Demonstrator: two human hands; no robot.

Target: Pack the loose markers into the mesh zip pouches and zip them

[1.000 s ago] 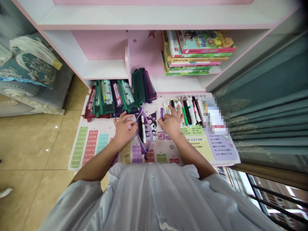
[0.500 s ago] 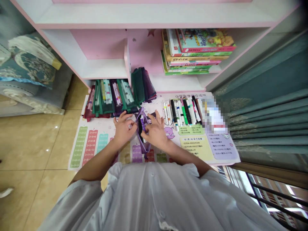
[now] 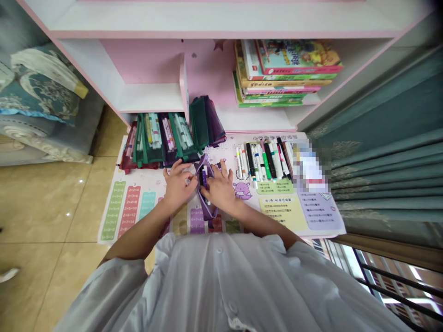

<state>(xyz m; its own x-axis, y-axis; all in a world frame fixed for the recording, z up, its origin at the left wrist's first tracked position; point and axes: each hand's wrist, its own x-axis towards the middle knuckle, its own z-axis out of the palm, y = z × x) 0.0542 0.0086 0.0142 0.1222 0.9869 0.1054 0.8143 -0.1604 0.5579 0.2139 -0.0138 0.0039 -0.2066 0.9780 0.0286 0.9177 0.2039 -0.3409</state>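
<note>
A purple zip pouch (image 3: 209, 214) stands open at the middle of the desk. My left hand (image 3: 178, 185) pinches its left edge between thumb and index finger, the other fingers spread. From the right, my right hand (image 3: 222, 190) reaches over the pouch mouth, thumb and index finger closed on a purple marker (image 3: 204, 176) that lies lengthwise inside. The fingertips partly hide the marker's lower part. A row of loose markers (image 3: 265, 161), white, black and green among them, lies right of my right hand.
Filled mesh pouches (image 3: 155, 143) lie at the back left, beside more dark green and purple pouches (image 3: 201, 127). A stack of books (image 3: 287, 78) sits on the shelf (image 3: 256, 121) behind. A printed mat (image 3: 284, 214) covers the desk; a curtain (image 3: 387, 138) hangs at the right.
My right hand has moved slightly down and left, and the purple marker sits lower inside the pouch. My left hand stays at the pouch edge.
</note>
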